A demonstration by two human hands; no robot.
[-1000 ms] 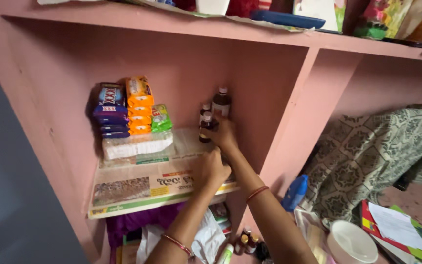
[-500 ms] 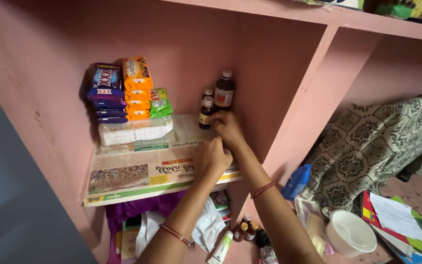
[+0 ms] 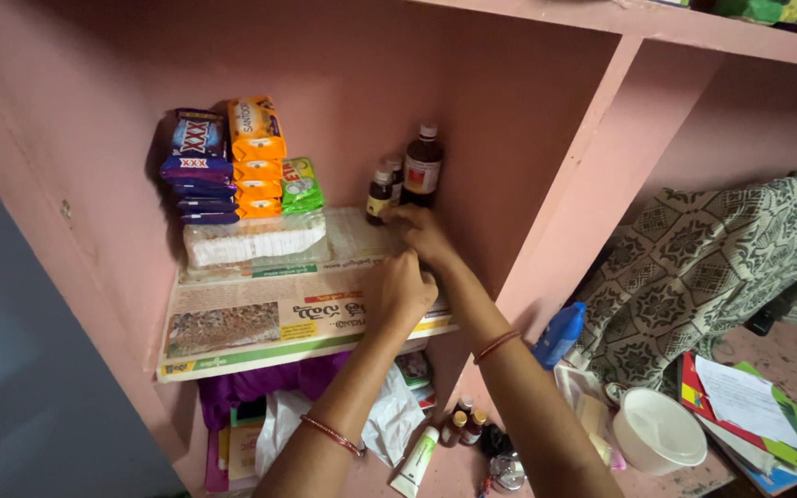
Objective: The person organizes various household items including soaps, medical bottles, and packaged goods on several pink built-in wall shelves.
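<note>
the right hand [image 3: 424, 235] rests on the newspaper-lined shelf [image 3: 260, 318], fingers loosely spread, fingertips just beside the small brown bottles [image 3: 382, 192] at the back corner; whether it grips anything cannot be told. the left hand [image 3: 401, 290] is curled into a fist on the newspaper, contents hidden. stacked soap packets [image 3: 232, 161] sit to the left.

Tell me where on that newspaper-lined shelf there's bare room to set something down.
Free: the newspaper's front-left stretch, between the white packet and shelf edge. Crowded: the back, with stacked soap packs and brown bottles, plus the right front under the left hand and right hand.
</note>
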